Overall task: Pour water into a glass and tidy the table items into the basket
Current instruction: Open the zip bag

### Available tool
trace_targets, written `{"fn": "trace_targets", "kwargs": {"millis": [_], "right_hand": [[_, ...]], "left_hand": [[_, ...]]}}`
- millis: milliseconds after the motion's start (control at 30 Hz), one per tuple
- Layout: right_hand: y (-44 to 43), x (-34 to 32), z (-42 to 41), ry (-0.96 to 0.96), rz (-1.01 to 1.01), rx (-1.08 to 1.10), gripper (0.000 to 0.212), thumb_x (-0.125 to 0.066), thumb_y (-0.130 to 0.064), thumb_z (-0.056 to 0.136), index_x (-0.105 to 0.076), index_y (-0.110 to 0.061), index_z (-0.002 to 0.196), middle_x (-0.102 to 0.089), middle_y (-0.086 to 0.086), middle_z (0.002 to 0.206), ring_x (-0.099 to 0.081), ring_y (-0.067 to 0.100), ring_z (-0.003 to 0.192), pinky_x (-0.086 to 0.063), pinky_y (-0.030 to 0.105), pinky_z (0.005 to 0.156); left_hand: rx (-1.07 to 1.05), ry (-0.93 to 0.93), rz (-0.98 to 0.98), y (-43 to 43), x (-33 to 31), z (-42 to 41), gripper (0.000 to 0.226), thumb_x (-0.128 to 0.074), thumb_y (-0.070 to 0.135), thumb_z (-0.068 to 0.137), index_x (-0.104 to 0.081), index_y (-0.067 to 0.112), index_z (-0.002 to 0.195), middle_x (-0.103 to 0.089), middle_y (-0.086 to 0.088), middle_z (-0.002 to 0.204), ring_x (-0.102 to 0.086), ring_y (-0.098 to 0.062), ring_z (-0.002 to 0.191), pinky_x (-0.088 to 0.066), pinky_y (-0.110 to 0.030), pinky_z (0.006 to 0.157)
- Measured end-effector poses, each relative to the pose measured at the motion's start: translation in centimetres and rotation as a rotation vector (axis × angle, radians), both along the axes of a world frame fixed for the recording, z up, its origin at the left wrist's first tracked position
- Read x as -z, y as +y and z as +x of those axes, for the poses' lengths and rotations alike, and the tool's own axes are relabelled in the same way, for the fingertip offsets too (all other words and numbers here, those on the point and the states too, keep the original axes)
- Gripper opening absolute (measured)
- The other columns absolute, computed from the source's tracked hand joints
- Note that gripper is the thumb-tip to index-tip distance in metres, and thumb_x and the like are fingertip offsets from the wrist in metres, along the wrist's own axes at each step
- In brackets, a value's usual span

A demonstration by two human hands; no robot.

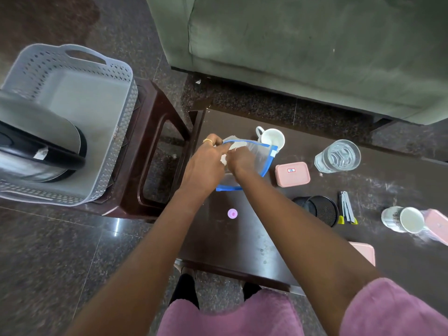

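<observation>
A clear pouch (260,154) with a blue zip edge lies at the far left of the dark table (242,238). My left hand (206,163) pinches its top edge. My right hand (240,161) reaches into the pouch mouth, closed on something white. A glass (338,156) holding water stands to the right. The grey perforated basket (80,93) sits on a brown stool (155,132) to the left, with a steel kettle (36,146) inside it.
On the table are a white mug (272,138), a pink lidded box (292,174), a black mesh cup (320,209) on its side, a stapler (346,210), a second mug (402,219) on its side, two more pink boxes and a small pink cap (232,213). A green sofa (315,44) stands behind.
</observation>
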State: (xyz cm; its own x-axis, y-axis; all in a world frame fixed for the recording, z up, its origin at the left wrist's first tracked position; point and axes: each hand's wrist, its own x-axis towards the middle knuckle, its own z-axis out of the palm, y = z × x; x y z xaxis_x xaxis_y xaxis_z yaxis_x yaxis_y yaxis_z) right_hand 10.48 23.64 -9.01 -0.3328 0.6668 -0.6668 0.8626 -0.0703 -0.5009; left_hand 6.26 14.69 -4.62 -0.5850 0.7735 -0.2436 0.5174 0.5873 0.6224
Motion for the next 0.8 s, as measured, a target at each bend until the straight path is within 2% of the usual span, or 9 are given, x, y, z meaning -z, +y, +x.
{"fn": "trace_targets", "kwargs": {"millis": [67,133,200,300,400,500,567,667,800], "right_hand": [[0.0,-0.3,0.4,-0.040,0.137,-0.006,0.025,-0.043,-0.009,0.094,-0.062,0.001,0.108,-0.065,0.016,0.112,-0.060,0.028,0.103,-0.041,0.028,0.077],[-0.2,-1.0,0.9,-0.035,0.292,0.001,0.022,-0.046,-0.008,0.093,-0.065,0.001,0.098,-0.069,0.015,0.102,-0.063,0.026,0.095,-0.038,0.026,0.069],[-0.2,-1.7,1.5,-0.002,0.367,0.065,0.018,-0.050,-0.008,0.090,-0.066,0.000,0.094,-0.070,0.016,0.098,-0.064,0.027,0.091,-0.040,0.028,0.069],[-0.3,-3.1,2.4,0.059,0.387,0.167,0.015,-0.051,-0.003,0.086,-0.063,-0.001,0.095,-0.068,0.017,0.101,-0.062,0.033,0.095,-0.044,0.032,0.075],[-0.3,-4.2,3.2,0.112,0.353,0.268,0.022,-0.044,0.004,0.082,-0.057,-0.003,0.098,-0.063,0.020,0.106,-0.058,0.038,0.098,-0.045,0.035,0.076],[-0.2,-4.4,3.7,0.143,0.281,0.310,0.026,-0.042,0.004,0.083,-0.052,-0.007,0.105,-0.060,0.018,0.111,-0.057,0.035,0.099,-0.041,0.032,0.072],[-0.3,-4.1,4.1,0.159,0.245,0.314,0.026,-0.042,0.004,0.084,-0.052,-0.006,0.107,-0.060,0.016,0.111,-0.054,0.028,0.092,-0.038,0.029,0.070],[-0.3,-3.8,4.7,0.147,0.249,0.303,0.020,-0.042,0.004,0.085,-0.056,-0.006,0.096,-0.062,0.015,0.106,-0.045,0.021,0.082,-0.034,0.026,0.067],[-0.1,-3.4,4.8,0.152,0.223,0.221,0.021,-0.040,0.005,0.082,-0.052,-0.013,0.081,-0.065,0.014,0.099,-0.057,0.028,0.089,-0.038,0.027,0.067]], "left_hand": [[0.013,0.051,0.006,-0.1,0.2,0.1,0.056,-0.045,-0.006,0.073,-0.060,0.024,0.118,-0.045,0.000,0.103,-0.051,-0.025,0.073,-0.051,-0.043,0.068],[-0.011,0.048,-0.009,0.0,0.3,0.1,0.058,-0.044,-0.007,0.074,-0.059,0.025,0.121,-0.045,-0.003,0.107,-0.053,-0.027,0.077,-0.051,-0.045,0.072],[-0.048,0.040,-0.029,0.3,0.3,0.3,0.060,-0.043,-0.005,0.077,-0.055,0.029,0.125,-0.044,-0.002,0.109,-0.054,-0.028,0.082,-0.051,-0.043,0.073],[-0.101,0.059,-0.042,0.8,0.1,0.5,0.064,-0.042,-0.006,0.078,-0.053,0.033,0.127,-0.043,0.001,0.109,-0.052,-0.024,0.082,-0.049,-0.038,0.071],[-0.111,0.062,-0.029,1.1,-0.2,1.0,0.062,-0.041,-0.004,0.079,-0.054,0.034,0.125,-0.041,0.005,0.103,-0.049,-0.020,0.080,-0.045,-0.035,0.066],[-0.115,0.050,-0.043,1.3,-0.3,1.5,0.057,-0.040,-0.001,0.078,-0.056,0.036,0.119,-0.037,0.009,0.096,-0.050,-0.023,0.080,-0.039,-0.031,0.061],[-0.112,0.062,-0.041,1.4,-0.4,1.9,0.057,-0.040,-0.002,0.076,-0.056,0.035,0.117,-0.037,0.009,0.095,-0.049,-0.023,0.079,-0.037,-0.031,0.061],[-0.107,0.072,-0.036,1.3,-0.6,2.5,0.057,-0.040,-0.004,0.075,-0.058,0.033,0.114,-0.037,0.007,0.095,-0.050,-0.024,0.078,-0.042,-0.032,0.061],[-0.091,0.076,-0.040,1.2,-0.6,2.8,0.056,-0.040,-0.005,0.075,-0.059,0.030,0.114,-0.036,0.008,0.096,-0.049,-0.023,0.079,-0.046,-0.035,0.065]]}}
